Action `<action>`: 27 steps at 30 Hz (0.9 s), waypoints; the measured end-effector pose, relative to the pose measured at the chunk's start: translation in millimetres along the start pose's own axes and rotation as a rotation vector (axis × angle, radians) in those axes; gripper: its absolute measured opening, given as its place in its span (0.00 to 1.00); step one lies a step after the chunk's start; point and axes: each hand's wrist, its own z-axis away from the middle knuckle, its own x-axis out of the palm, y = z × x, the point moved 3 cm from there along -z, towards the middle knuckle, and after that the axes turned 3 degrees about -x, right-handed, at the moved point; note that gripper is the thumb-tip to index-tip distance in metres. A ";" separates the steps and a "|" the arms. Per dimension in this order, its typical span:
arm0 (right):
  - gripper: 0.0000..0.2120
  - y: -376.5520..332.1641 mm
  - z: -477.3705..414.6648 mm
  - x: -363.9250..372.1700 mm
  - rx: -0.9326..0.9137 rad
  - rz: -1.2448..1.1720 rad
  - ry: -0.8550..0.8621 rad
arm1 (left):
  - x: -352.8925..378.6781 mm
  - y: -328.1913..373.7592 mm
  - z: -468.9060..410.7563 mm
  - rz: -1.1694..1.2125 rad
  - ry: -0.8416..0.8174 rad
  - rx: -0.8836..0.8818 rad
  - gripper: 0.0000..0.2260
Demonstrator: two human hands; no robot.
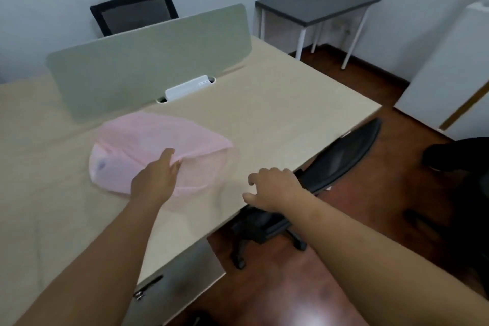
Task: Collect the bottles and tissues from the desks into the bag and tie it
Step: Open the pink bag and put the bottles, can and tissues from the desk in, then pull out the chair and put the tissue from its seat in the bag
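Two bare hands reach over a pale, smooth wood-grain counter (277, 103). The left hand (156, 180) has its grip pinched shut on a fold of the bag (148, 137), a thin, see-through pink plastic sack that lies crumpled and half puffed on the counter, near the front of a flat grey-green divider panel (148, 61) with rounded corners. Something pale and rounded shows through the film at the bag's left end, too blurred to name. The right hand (272, 188) hovers at the counter's near edge, its grip loosely open with curled fingers and holding nothing. Just beside it a black chair (341, 156) with a curved mesh back is pushed against the counter's edge. At the foot of the divider sits a glossy white oblong box (188, 87). Further back stand a second black mesh chair (132, 12) and a small dark-topped table (317, 5) on slim white legs, over a dark red polished floor (304, 299).
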 end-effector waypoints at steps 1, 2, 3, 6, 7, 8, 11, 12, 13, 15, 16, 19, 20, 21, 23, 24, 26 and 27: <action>0.23 3.8 9.4 11.2 0.001 0.006 -0.026 | 8.0 4.7 5.9 -0.013 0.004 0.012 0.16; 0.21 7.3 17.7 22.0 -0.002 0.027 -0.021 | 15.6 9.1 11.3 -0.023 0.001 0.025 0.16; 0.19 11.1 24.7 31.3 -0.004 0.057 0.014 | 23.8 12.2 15.8 -0.032 -0.011 0.036 0.15; 0.16 27.1 39.3 45.9 0.009 0.078 0.160 | 45.4 19.0 25.2 -0.060 -0.051 0.067 0.13; 0.15 34.4 43.5 48.3 0.011 0.064 0.189 | 50.9 20.1 26.4 -0.069 -0.061 0.073 0.13; 0.15 41.5 49.0 50.2 0.011 0.052 0.212 | 55.8 21.1 26.4 -0.075 -0.068 0.082 0.13; 0.17 64.4 68.6 58.9 0.005 0.107 0.253 | 68.7 26.7 22.4 -0.087 -0.087 0.102 0.14; 0.18 72.2 75.9 62.9 0.015 0.125 0.254 | 73.2 29.2 20.5 -0.084 -0.100 0.106 0.14; 0.18 80.5 83.8 66.4 0.027 0.141 0.269 | 78.5 31.9 19.0 -0.077 -0.117 0.114 0.15; 0.18 99.5 99.4 73.0 0.059 0.151 0.312 | 88.6 37.4 16.4 -0.064 -0.147 0.142 0.16; 0.18 110.0 107.8 76.5 0.087 0.136 0.338 | 93.6 39.8 14.9 -0.059 -0.160 0.161 0.16; 0.19 138.1 133.5 84.3 0.180 0.149 0.385 | 107.9 43.2 8.6 -0.057 -0.206 0.198 0.17; 0.21 144.8 140.1 82.8 0.211 0.166 0.367 | 112.7 43.6 6.6 -0.054 -0.228 0.209 0.17; 0.23 150.2 146.3 79.1 0.250 0.184 0.314 | 117.5 44.2 4.8 -0.048 -0.252 0.218 0.18; 0.27 158.3 154.6 70.9 0.344 0.224 0.079 | 126.5 45.3 1.4 -0.034 -0.292 0.228 0.19; 0.30 159.0 156.5 66.6 0.382 0.261 -0.097 | 130.7 46.0 -0.6 -0.028 -0.305 0.230 0.19; 0.39 150.0 153.6 59.9 0.392 0.285 -0.404 | 139.9 47.4 -4.4 -0.019 -0.326 0.235 0.20; 0.44 142.6 147.2 61.0 0.381 0.237 -0.480 | 144.4 48.5 -6.0 -0.008 -0.336 0.236 0.20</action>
